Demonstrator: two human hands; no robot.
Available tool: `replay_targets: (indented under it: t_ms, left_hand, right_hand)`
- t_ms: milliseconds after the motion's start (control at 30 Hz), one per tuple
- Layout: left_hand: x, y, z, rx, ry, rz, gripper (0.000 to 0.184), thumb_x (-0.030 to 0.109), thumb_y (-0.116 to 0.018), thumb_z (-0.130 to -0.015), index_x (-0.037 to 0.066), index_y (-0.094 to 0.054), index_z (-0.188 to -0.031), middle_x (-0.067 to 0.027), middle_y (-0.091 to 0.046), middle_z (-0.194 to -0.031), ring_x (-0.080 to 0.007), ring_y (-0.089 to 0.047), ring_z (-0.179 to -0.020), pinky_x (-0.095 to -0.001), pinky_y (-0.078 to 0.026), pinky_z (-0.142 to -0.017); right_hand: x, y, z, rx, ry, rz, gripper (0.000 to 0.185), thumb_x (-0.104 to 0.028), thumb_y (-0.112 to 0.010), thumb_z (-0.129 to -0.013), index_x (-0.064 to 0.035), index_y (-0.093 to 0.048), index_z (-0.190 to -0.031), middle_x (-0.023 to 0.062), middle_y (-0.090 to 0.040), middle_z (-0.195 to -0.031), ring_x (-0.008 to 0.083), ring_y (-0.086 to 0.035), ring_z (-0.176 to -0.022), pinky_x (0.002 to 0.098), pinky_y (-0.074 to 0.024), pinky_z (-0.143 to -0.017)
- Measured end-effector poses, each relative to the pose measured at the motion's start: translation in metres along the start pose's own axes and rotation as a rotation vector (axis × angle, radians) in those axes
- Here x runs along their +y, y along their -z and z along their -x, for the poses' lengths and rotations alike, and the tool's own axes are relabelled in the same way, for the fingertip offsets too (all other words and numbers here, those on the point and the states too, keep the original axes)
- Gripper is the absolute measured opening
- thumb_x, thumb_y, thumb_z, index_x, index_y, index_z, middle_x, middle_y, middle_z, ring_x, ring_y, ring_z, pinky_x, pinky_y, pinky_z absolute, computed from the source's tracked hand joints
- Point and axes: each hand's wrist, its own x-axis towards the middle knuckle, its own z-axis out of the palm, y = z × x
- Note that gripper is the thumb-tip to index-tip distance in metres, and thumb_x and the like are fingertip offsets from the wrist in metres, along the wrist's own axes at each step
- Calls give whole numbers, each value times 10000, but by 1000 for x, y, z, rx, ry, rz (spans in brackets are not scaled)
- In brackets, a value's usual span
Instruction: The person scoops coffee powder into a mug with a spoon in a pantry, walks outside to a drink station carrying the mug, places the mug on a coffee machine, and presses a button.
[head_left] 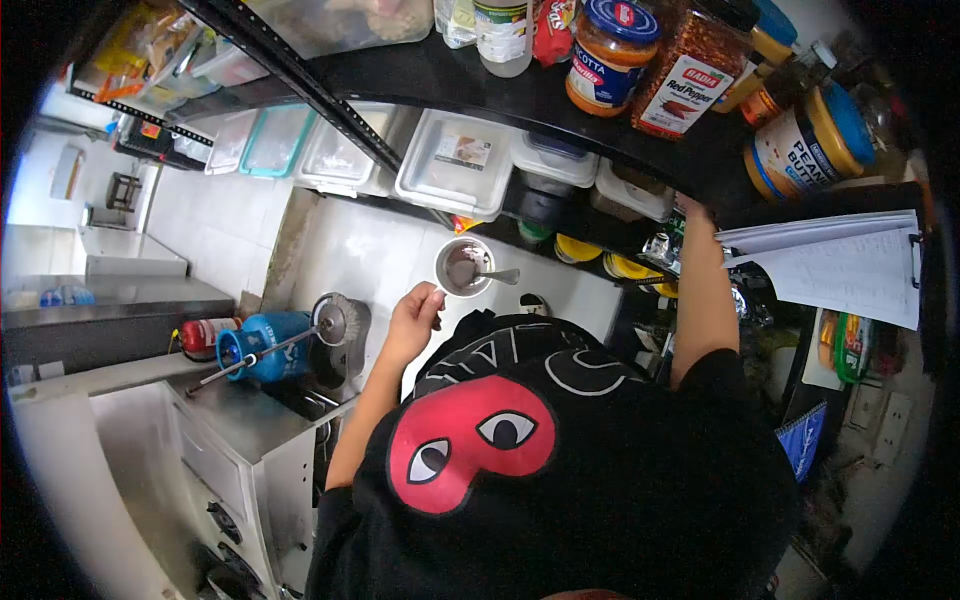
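The white mug (441,270) is out in front of the person, above the pale floor and just beyond the black shirt, its open top showing brown contents, though whether powder or liquid I cannot tell; a metal spoon (498,276) stands in it, its handle lying out over the rim; the left hand (418,314) grips the mug at its side, fingers closed; the right hand (692,210) reaches in at the shelving, near a shiny dark packet (661,248), and as it is mostly hidden, I cannot tell whether it grasps anything; along the lower shelf are a large white-lidded box (453,170) with a label, a smaller lidded tub (552,160) and, farther left, a teal-rimmed box (279,141); below them show yellow lids (577,249); on the black upper shelf (420,75) stand a clear bottle (503,42), a blue-lidded jar (606,70) of orange-red sauce, a clear container of red pepper flakes (682,95) and a peanut butter jar (800,155) with a blue lid; clipped papers (845,265) hang to the right of the right forearm.
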Motion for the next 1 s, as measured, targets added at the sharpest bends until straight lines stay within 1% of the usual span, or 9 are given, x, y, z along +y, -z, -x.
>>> replay_targets:
  t_ms: [233, 333, 467, 533, 567, 600, 767, 967, 1000]
  left_hand:
    - [-4, -6, 5, 45, 21, 12, 264, 277, -460, -911, 51, -499, -781, 5, -467, -647, -70, -454, -527, -218, -408, -505]
    - [-5, -12, -4, 34, 9, 8, 258, 281, -469, -904, 48, -513, -802, 1, -484, -654, -73, -464, -527, -219, -415, -504]
    - [-5, -24, -25, 9, 10, 2, 248, 272, -471, -901, 43, -527, -826, -4, -504, -665, -78, -477, -538, -222, -418, -502]
    - [4, -32, -35, -16, 22, 3, 238, 262, -465, -907, 47, -530, -828, 4, -499, -666, -74, -470, -539, -221, -417, -503]
    - [6, -36, -41, -36, 14, 5, 233, 256, -460, -911, 53, -524, -817, 10, -490, -670, -68, -463, -537, -217, -415, -503]
    - [9, -40, -46, -59, 4, 7, 229, 250, -456, -916, 59, -519, -806, 17, -482, -673, -62, -456, -535, -213, -412, -502]
    - [16, -56, -63, -130, -8, 0, 229, 264, -484, -902, 48, -532, -842, 7, -494, -653, -75, -451, -534, -235, -405, -500]
    - [20, -64, -76, -213, -47, 18, 226, 266, -483, -902, 56, -513, -827, 13, -473, -650, -74, -448, -533, -230, -402, -485]
    - [22, -66, -78, -228, -51, 16, 225, 267, -483, -903, 56, -513, -828, 14, -471, -651, -73, -447, -531, -229, -402, -483]
  right_hand:
    - [2, -25, 8, -33, 197, 244, 229, -111, -531, -818, -64, -564, -1040, 10, -553, -774, 108, -505, -627, 241, -438, -601]
    - [41, -15, 49, -95, 421, 655, 240, -98, -540, -813, -67, -567, -1049, 1, -550, -776, 95, -498, -623, 232, -433, -600]
    - [99, 12, 139, -668, 603, 1169, 310, -21, -577, -780, -71, -562, -1086, -35, -523, -763, 50, -462, -602, 187, -406, -584]
    - [105, -5, 219, -906, 294, 1198, 508, -63, -678, -722, -113, -514, -1200, -66, -419, -687, 40, -410, -636, 189, -378, -604]
    - [111, -8, 241, -1042, 467, 1200, 648, -62, -712, -685, -127, -446, -1272, -69, -353, -656, 49, -386, -617, 194, -373, -596]
    - [109, -13, 263, -1097, 464, 1157, 571, -25, -640, -739, -103, -436, -1266, -49, -420, -733, 48, -425, -655, 189, -390, -598]
    - [125, -15, 270, -942, 822, 1175, 376, -132, -598, -798, -51, -504, -1153, 86, -579, -807, 126, -527, -631, 258, -421, -569]
    - [107, -16, 291, -803, 524, 1311, 217, -88, -521, -832, -22, -536, -1039, 160, -596, -876, 300, -591, -758, 357, -459, -655]
    - [109, -13, 287, -823, 698, 1272, 198, -71, -512, -832, -20, -541, -1020, 148, -588, -849, 260, -582, -733, 334, -456, -644]
